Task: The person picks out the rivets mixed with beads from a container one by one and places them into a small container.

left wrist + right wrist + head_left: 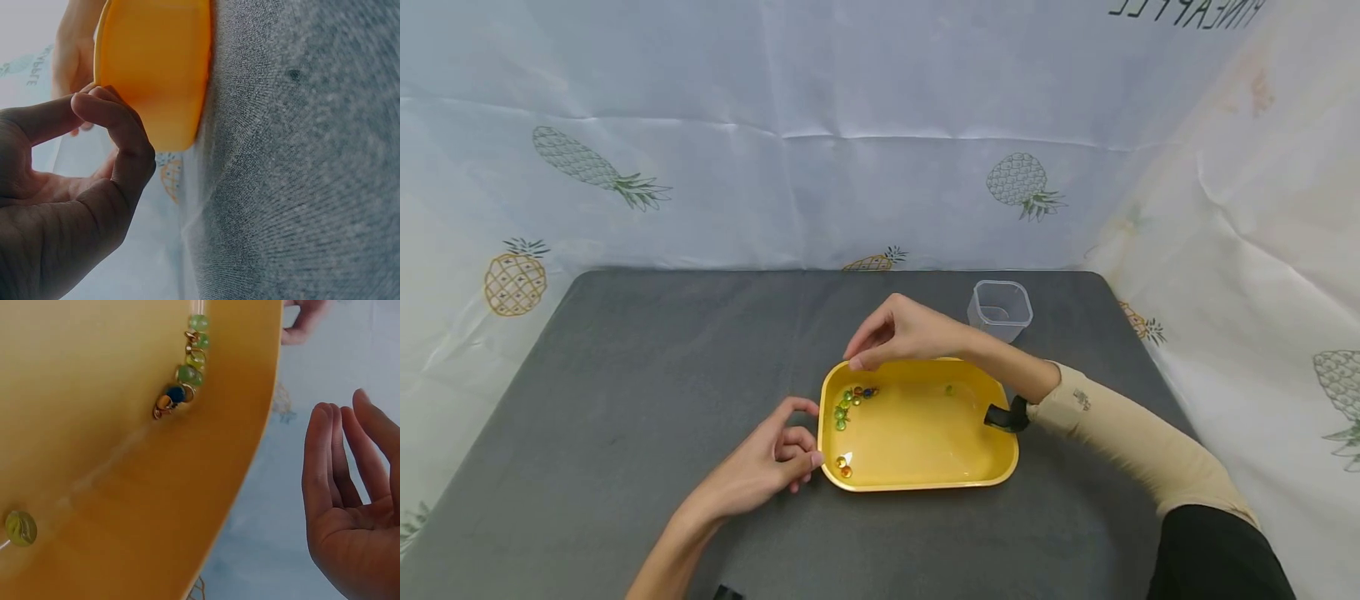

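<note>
A yellow tray (917, 454) with raised walls sits on the grey table. My left hand (767, 467) is at its left wall, thumb and curled fingers holding the rim; in the left wrist view the fingertips meet at that edge. Above the far left corner is my right hand (902, 333). In the right wrist view its fingers (322, 456) are nearly straight, the thumb stands a little apart, and nothing shows between them. Several green glass marbles (840, 413) and a blue marble (175, 394) line the tray's left end, with amber ones (846, 472) nearer the front.
A lone green marble (949, 389) lies towards the tray's far right side. Behind the right forearm, a clear square plastic container (1002, 304) stands at the table's back edge. White cloth with pineapple prints (1018, 179) hangs around the table (647, 400).
</note>
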### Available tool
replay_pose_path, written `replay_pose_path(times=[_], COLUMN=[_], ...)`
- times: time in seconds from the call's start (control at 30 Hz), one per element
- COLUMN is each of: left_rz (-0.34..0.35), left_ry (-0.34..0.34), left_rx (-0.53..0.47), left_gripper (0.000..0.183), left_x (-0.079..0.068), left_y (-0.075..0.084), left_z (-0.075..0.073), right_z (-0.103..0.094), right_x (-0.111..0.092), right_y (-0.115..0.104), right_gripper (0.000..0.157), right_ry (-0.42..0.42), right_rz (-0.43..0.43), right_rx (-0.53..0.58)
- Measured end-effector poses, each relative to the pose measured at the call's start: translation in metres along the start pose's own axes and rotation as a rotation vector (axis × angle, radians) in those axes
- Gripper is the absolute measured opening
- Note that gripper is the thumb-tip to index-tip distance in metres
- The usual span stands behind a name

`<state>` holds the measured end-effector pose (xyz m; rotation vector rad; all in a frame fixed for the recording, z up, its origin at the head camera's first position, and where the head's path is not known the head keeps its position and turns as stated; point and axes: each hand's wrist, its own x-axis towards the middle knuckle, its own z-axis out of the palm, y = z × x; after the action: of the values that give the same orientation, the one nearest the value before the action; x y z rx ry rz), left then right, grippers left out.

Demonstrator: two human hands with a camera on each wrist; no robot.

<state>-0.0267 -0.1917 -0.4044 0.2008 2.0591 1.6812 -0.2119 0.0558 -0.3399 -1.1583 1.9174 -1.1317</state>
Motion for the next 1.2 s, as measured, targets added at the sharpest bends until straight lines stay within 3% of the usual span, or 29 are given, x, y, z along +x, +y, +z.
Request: replay_pose_path(times=[0.27,0.6,0.87,1.2], left_rz=[0.006,-0.002,0.007,0.006], left_ry=[-0.004,-0.010,-0.005,-0.002], left_rx=[-0.001,-0.003,-0.005,-0.003], left_gripper=[0.054,0.053,0.053,0.053], left_x=[0.001,0.001,0.000,0.000], left_y=[0.000,0.001,0.000,0.000], left_z=[0.001,0.001,0.001,0.000], right_z=[0.017,0.038,0.050,0.057], right_x=[0.009,0.015,0.018,0.017], right_y=[0.008,0.019,0.021,0.024], right_gripper=[0.020,0.021,0.015,0.016], right_ry=[-0.122,-0.216,-0.217,-0.177], right_rz=[0.052,0.118,0.194,0.190], right_rx=[0.059,0.014,-0.018,-0.075])
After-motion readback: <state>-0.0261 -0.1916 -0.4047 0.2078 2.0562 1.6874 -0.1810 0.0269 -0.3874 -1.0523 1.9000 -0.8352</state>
